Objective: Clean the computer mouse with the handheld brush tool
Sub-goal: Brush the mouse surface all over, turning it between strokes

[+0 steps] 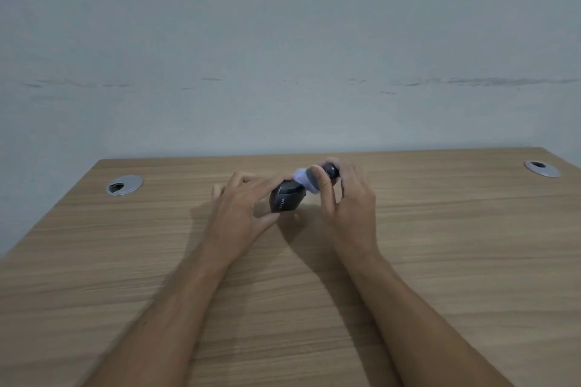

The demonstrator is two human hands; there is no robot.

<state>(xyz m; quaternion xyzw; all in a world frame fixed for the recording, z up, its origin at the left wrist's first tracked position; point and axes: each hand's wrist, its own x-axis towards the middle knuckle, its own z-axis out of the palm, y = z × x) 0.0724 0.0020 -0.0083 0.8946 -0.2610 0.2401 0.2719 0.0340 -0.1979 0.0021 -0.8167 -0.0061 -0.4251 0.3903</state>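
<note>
A dark grey computer mouse (pixel 285 200) with pale lettering sits tilted on the wooden desk (pixel 440 245), near its far middle. My left hand (pixel 242 207) grips the mouse from the left, thumb below and fingers over its top. My right hand (pixel 349 201) holds the brush tool (pixel 330 170), a dark handle with a pale lilac brush head (pixel 304 181). The brush head touches the far right end of the mouse. My fingers hide most of the handle.
Two round silver cable grommets are set in the desk, one at the far left (pixel 124 185) and one at the far right corner (pixel 542 168). A plain pale wall (pixel 283 56) rises right behind the desk's far edge.
</note>
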